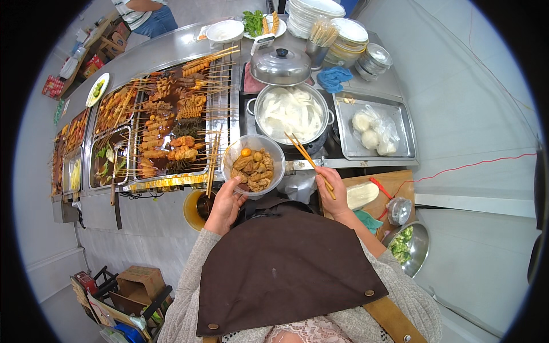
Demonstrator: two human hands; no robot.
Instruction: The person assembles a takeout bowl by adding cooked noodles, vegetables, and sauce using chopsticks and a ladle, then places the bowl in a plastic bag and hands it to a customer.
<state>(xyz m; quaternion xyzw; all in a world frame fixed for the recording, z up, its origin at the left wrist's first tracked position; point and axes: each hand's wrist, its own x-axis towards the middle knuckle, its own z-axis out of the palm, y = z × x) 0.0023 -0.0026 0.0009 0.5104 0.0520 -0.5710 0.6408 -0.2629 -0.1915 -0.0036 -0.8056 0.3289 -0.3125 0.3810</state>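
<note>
My left hand (227,204) grips a clear plastic bowl (276,153) by its near side. Inside it lie brown braised pieces (254,171) and a small orange ball. In my right hand (333,188) is a pair of wooden chopsticks (307,158), their tips over the near rim of a two-handled metal pot (330,117). Wide white noodle-like strips (290,112) fill the pot. Behind the pot a domed metal lid (281,66) with a black knob rests on the counter.
Trays of skewers in dark broth (171,123) stretch leftward. To the right sits a metal tray (346,146) with bagged white dough balls (374,132). Stacked bowls (317,11) and a skewer holder (318,50) stand behind. Below right are a wooden board (394,184) and a bowl of chopped greens (420,251).
</note>
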